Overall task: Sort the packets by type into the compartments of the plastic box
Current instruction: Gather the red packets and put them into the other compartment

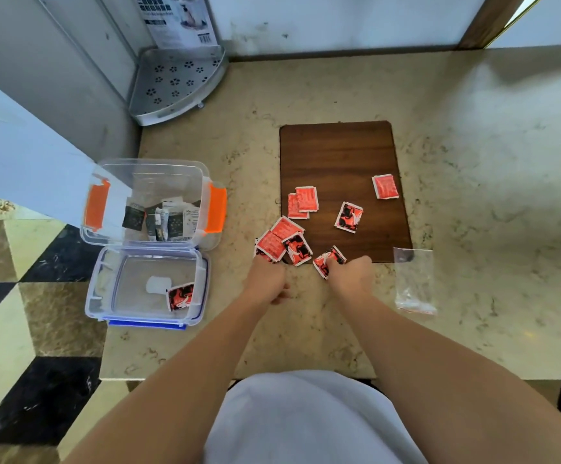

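Note:
Several red packets lie on and beside a brown board point(339, 152): a pair point(302, 201), one alone point(385, 186), a red-and-black one point(349, 217), and a cluster point(282, 241). My left hand point(265, 279) touches the near edge of the cluster, and its grip is hidden. My right hand point(353, 274) pinches a red-and-black packet point(326, 261). At the left stand two clear plastic boxes. The orange-clipped one point(217, 209) holds dark and white packets point(162, 219). The blue-trimmed one point(202, 286) holds one red-and-black packet point(180, 296).
An empty clear plastic bag point(414, 283) lies right of my right hand. A white corner shelf point(175, 85) stands at the back left. The stone counter's edge runs close to the boxes on the left, with tiled floor point(21, 262) below.

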